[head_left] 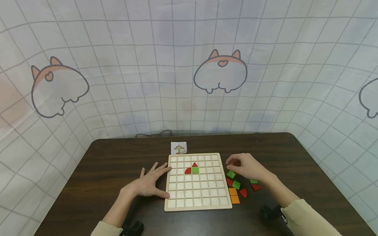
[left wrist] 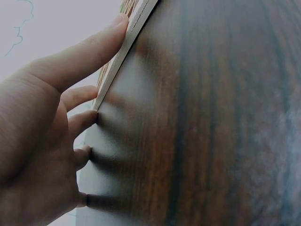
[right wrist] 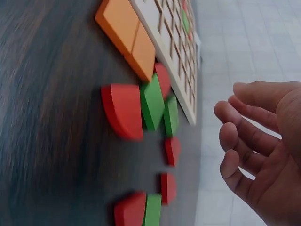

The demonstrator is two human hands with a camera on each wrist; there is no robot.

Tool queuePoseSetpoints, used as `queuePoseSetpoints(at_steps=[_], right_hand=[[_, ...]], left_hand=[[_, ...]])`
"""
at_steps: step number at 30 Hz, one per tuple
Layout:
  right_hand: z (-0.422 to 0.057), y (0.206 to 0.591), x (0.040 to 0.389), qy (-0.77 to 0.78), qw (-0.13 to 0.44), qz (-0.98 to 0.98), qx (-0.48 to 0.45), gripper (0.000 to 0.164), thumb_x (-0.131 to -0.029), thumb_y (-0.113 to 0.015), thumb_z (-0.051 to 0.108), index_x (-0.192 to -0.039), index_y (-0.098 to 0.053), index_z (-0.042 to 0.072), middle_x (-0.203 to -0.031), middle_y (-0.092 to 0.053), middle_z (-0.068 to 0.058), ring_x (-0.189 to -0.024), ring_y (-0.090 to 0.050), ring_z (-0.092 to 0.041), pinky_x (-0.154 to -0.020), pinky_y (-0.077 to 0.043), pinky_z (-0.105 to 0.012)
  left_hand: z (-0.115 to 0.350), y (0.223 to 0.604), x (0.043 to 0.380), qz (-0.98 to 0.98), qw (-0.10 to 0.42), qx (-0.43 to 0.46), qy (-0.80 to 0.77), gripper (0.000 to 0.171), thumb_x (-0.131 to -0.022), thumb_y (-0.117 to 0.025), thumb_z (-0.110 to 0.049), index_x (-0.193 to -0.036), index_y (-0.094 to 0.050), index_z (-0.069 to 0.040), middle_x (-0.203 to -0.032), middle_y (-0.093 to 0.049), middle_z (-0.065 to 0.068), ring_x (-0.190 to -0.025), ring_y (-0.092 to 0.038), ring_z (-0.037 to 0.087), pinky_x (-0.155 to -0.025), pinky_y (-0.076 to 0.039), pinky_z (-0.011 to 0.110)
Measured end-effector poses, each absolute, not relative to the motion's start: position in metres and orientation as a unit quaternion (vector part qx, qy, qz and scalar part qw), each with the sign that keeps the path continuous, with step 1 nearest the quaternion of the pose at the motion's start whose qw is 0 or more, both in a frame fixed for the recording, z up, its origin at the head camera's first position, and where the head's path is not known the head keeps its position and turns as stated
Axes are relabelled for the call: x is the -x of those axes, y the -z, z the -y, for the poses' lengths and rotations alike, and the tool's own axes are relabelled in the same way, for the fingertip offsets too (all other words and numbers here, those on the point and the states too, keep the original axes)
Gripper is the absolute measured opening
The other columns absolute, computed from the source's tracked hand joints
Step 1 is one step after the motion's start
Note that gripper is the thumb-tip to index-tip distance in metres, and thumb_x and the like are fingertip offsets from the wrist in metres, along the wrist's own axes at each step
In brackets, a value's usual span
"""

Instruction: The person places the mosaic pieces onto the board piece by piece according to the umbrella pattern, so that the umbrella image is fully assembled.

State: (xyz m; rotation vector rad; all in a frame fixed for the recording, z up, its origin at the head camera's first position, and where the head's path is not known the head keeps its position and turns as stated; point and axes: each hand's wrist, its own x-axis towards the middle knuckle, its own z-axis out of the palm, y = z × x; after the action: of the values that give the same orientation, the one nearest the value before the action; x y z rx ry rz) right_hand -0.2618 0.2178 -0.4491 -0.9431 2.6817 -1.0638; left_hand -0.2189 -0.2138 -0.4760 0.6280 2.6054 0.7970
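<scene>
A wooden grid board [head_left: 198,208] lies on the dark table. Set in its cells are a red triangle [head_left: 195,165], a green square [head_left: 195,170] below it and a red quarter-round piece [head_left: 188,170] to the left. My left hand [head_left: 146,185] is spread at the board's left side, thumb and fingertips at its edge. Beyond the board's right edge, my right hand [head_left: 248,166] hovers above loose pieces, its fingers loosely curled. Nothing shows between those fingers in the right wrist view. Beneath it are green pieces [right wrist: 151,103] and red pieces [right wrist: 123,112].
Two orange squares [head_left: 233,191] lie against the board's lower right edge. Another green piece [head_left: 253,181] and a red one [head_left: 255,187] lie farther right. A small pattern card [head_left: 178,144] sits behind the board. A white gridded curtain [head_left: 189,108] hangs behind the table.
</scene>
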Motion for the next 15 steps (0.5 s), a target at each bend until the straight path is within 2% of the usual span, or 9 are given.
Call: queuePoseSetpoints(at_steps=[9,15], right_hand=[[-0.253,0.446,0.254,0.349,0.058,-0.900,0.256,0.016,-0.100,-0.070,0.018,-0.108,-0.073,0.005,-0.089,-0.073,-0.002,-0.076,-0.068,-0.022,-0.068,-0.056,-0.030],[-0.273,0.451,0.250,0.337,0.065,-0.904,0.255,0.011,-0.100,-0.069,0.019,-0.103,-0.074,0.009,-0.088,-0.072,0.002,-0.078,-0.067,-0.019,-0.069,-0.055,-0.029]], left_hand=[[0.214,0.476,0.220,-0.915,0.168,-0.227,-0.287,0.103,-0.082,-0.084,-0.053,-0.163,-0.032,-0.017,-0.170,-0.014,0.013,-0.154,0.003,0.044,-0.106,0.010,0.081],[0.214,0.477,0.220,-0.916,0.169,-0.226,-0.285,0.103,-0.082,-0.083,-0.054,-0.163,-0.031,-0.017,-0.171,-0.014,0.012,-0.155,0.003,0.043,-0.106,0.009,0.081]])
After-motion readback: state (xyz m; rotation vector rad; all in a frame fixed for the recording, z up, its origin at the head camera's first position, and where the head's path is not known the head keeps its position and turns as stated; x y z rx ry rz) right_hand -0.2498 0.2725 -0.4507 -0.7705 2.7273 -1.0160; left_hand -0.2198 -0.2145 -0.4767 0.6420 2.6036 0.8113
